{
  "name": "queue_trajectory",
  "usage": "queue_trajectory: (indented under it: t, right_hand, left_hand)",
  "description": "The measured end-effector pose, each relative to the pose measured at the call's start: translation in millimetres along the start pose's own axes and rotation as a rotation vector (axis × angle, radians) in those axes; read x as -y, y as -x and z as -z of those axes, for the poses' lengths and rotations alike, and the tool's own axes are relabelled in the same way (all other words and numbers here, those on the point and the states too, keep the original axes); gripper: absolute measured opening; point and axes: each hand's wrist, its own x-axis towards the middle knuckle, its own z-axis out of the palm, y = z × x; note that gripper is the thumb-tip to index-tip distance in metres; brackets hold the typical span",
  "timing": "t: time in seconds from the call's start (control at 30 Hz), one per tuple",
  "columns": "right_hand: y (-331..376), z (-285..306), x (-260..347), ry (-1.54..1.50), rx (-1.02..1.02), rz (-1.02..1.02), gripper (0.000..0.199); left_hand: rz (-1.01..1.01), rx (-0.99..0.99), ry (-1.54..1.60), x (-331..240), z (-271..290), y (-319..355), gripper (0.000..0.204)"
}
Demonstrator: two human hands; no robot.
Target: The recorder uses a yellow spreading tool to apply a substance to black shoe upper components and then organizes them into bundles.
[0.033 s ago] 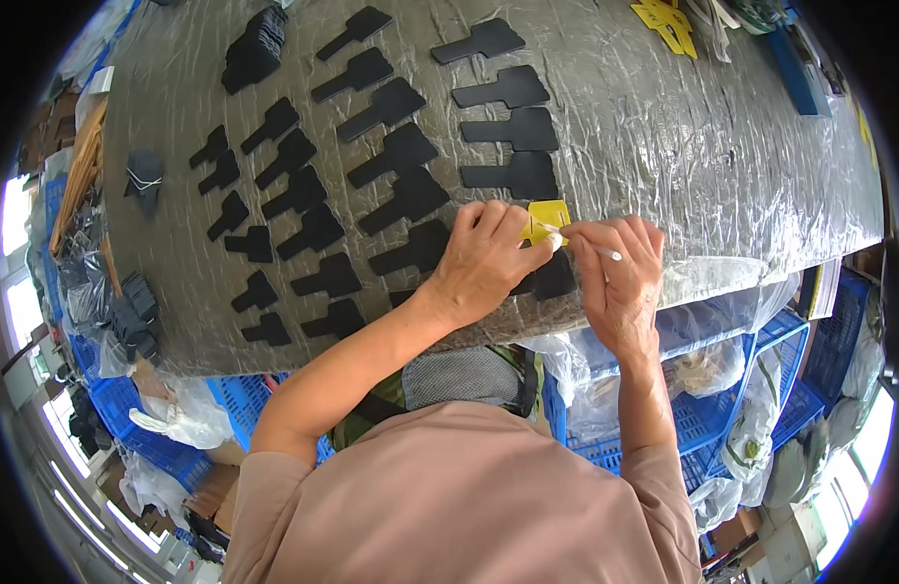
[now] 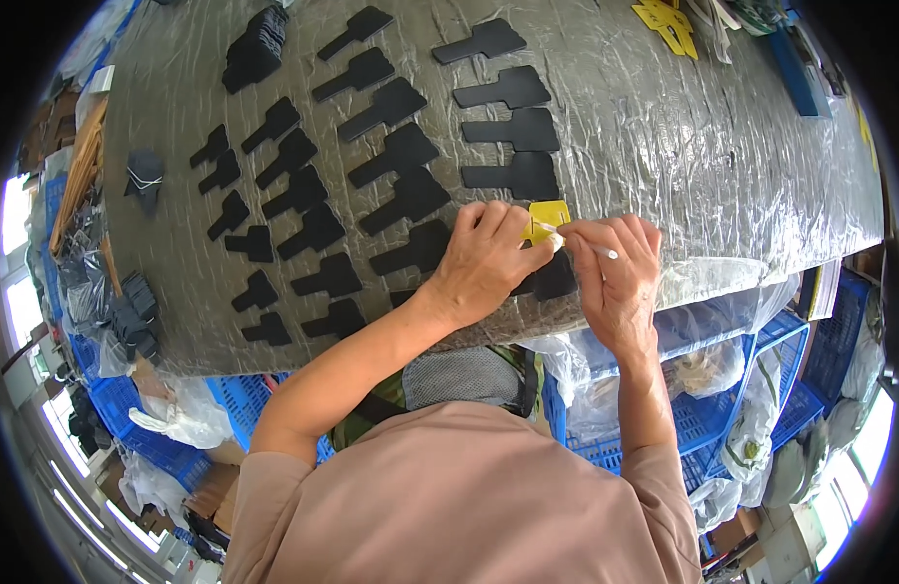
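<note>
On a grey table (image 2: 683, 156) wrapped in clear plastic film lie rows of flat black paddle-shaped pieces (image 2: 391, 156). My left hand (image 2: 484, 261) pinches a small yellow piece (image 2: 549, 214) against a black piece (image 2: 555, 277) near the table's front edge. My right hand (image 2: 617, 277) is close beside it, gripping a thin white stick (image 2: 588, 245) whose tip touches the yellow piece. The hands hide most of the black piece below.
A stack of black pieces (image 2: 258, 44) sits at the far left, and yellow pieces (image 2: 668, 19) at the far right. Bundled black pieces (image 2: 128, 311) hang off the left edge. Blue crates (image 2: 707, 414) and plastic bags (image 2: 177, 419) stand under the table.
</note>
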Motion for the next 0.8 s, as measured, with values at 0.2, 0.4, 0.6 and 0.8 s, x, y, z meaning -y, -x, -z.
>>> queue_trajectory:
  t: [0.2, 0.4, 0.6, 0.8]
  right_hand:
    - [-3.5, -6.4, 2.7, 0.006, 0.001, 0.010, 0.010]
    - [-5.3, -0.6, 2.8, 0.023, 0.093, -0.007, 0.008]
    - [-12.6, 11.2, 2.6, -0.152, 0.014, -0.150, 0.007]
    - [-7.4, 19.9, -6.8, -0.302, -0.224, -0.403, 0.016]
  left_hand:
    - [-0.002, -0.009, -0.016, 1.3, -1.8, 1.5, 0.018]
    - [-0.003, -0.014, -0.011, 1.2, -1.4, 0.4, 0.020]
    - [0.003, 0.014, 0.053, 4.3, 2.5, -1.1, 0.029]
    - [0.052, -0.063, 0.135, 30.5, 21.8, -18.7, 0.034]
